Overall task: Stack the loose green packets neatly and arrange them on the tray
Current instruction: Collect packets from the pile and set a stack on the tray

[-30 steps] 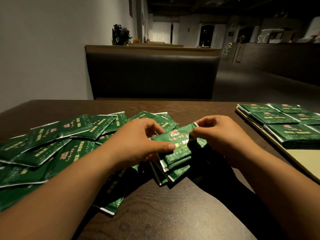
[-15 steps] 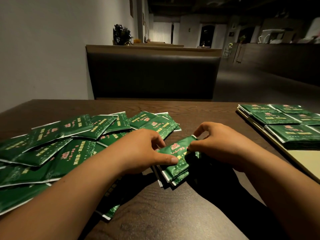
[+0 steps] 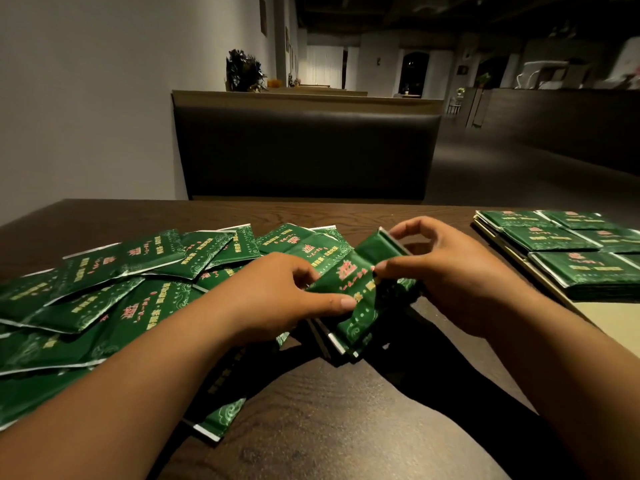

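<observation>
Left hand (image 3: 277,299) and right hand (image 3: 460,275) both pinch a small stack of glossy green foil packets (image 3: 360,292) tilted over the dark woodgrain tabletop (image 3: 329,410), between loose packets (image 3: 114,289) and tray (image 3: 620,317).

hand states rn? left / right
Left hand: closed on the packet stack, thumb on top.
Right hand: closed on the same stack, pinching its right side.
</observation>
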### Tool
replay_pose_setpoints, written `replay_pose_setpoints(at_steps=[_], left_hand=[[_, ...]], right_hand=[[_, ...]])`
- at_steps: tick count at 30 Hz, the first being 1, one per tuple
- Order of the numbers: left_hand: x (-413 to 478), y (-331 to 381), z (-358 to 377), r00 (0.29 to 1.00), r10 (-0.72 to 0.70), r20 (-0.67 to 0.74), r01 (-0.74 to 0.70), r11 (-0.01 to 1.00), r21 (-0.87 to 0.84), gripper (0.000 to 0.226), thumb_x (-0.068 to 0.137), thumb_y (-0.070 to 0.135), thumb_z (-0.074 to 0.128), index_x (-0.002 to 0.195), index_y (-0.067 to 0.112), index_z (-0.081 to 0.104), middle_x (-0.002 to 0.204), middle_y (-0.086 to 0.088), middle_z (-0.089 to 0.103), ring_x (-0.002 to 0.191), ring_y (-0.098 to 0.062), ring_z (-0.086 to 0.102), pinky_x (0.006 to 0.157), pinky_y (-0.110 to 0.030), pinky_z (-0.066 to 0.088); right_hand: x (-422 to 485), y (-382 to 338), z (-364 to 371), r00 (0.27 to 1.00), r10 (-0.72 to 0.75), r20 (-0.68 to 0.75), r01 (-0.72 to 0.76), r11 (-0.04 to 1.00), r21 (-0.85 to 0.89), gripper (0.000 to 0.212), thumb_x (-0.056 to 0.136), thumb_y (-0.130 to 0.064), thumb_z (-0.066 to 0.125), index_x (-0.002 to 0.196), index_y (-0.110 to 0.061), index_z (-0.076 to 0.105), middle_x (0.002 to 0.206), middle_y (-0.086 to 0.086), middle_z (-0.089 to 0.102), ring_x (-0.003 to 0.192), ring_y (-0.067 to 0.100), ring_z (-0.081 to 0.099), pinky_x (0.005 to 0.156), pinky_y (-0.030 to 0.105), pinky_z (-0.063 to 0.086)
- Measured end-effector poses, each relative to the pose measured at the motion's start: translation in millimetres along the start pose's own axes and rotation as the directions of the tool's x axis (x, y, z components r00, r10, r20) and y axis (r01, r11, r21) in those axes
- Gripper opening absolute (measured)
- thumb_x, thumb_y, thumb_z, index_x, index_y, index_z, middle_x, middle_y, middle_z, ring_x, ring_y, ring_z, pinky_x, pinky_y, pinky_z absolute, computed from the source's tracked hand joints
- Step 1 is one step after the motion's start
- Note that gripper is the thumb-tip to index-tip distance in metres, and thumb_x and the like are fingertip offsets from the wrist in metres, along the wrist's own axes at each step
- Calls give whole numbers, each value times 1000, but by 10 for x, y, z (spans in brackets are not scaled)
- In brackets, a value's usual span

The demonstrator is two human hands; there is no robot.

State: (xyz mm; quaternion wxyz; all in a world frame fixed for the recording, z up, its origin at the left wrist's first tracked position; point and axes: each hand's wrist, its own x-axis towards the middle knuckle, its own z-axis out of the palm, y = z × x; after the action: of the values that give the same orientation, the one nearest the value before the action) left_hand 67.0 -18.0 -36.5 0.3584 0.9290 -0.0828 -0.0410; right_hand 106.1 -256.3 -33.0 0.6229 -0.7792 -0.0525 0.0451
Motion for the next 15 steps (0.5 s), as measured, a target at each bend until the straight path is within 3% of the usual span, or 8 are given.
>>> replay_pose_setpoints(at_steps=[4, 7, 12, 15], left_hand=[[-7, 57, 14, 974, 28, -224, -88, 960, -264, 37, 72, 51, 85, 92, 22, 74, 84, 1, 77, 69, -5, 71, 57, -17, 49], [-12, 83, 51, 935, 69, -349, -188, 929, -318, 31, 76, 38, 84, 98, 20, 71, 86, 0, 76, 72, -5, 72, 56, -11, 51], [-4, 58, 141, 945, 88, -315, -183, 941, -286, 29, 76, 31, 88, 97, 28, 69, 81, 7, 73, 72, 2, 69, 57, -12, 53], [2, 41, 140, 963, 77, -258, -148, 951, -271, 37, 73, 31, 90, 102, 28, 69, 91, 6, 72, 76, -2, 71, 64, -24, 62]], right_hand=[[44, 14, -95, 990, -137, -26, 139, 982, 126, 49, 72, 1, 86, 116, -13, 68, 117, 13, 74, 109, 32, 72, 86, 45, 60], [34, 15, -120, 988, -153, 28, 151, 986, 73, 44, 80, 8, 77, 115, -16, 69, 113, 10, 73, 106, 26, 73, 80, 33, 60], [25, 49, -102, 983, -119, 139, 117, 993, 24, 37, 80, 17, 68, 99, -15, 72, 103, 10, 71, 88, 20, 73, 69, 28, 58], [39, 100, -73, 975, -107, 194, 116, 993, -34, 34, 68, 6, 75, 90, -20, 72, 87, 2, 71, 74, 13, 68, 63, 26, 53]])
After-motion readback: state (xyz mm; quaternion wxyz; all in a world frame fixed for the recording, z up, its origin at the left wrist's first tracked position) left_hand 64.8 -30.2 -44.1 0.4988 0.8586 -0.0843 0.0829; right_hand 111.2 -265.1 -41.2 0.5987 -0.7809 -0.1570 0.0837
